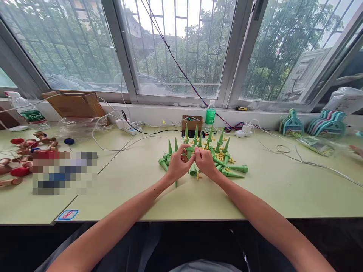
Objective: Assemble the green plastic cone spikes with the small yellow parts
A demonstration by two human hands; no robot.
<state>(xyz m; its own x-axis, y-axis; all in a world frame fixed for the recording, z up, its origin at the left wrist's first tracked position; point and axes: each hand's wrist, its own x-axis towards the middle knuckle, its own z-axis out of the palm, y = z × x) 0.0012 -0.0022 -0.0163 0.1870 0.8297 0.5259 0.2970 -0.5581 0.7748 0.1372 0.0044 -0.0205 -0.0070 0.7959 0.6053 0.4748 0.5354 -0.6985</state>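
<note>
My left hand [179, 163] is closed round a green plastic watering spike [189, 152], its wider cap end up between thumb and fingers. Close against it, my right hand [205, 161] is pinched at the cap; whatever small part sits in its fingertips is hidden. Around both hands spreads a group of similar green spikes, several standing point up, others lying, such as one spike [232, 173] at the right. Small yellow valves [219, 155] are heaped among them, and a single yellow valve [198, 176] lies just in front of my hands.
Behind the pile stand a small cardboard box [192, 124] and a green-labelled bottle [210, 115]. White cables and a power strip [132, 129] run along the back. Wooden toys with red parts [21, 172] lie left; blue plastic dustpan-like pieces [326, 124] stand right.
</note>
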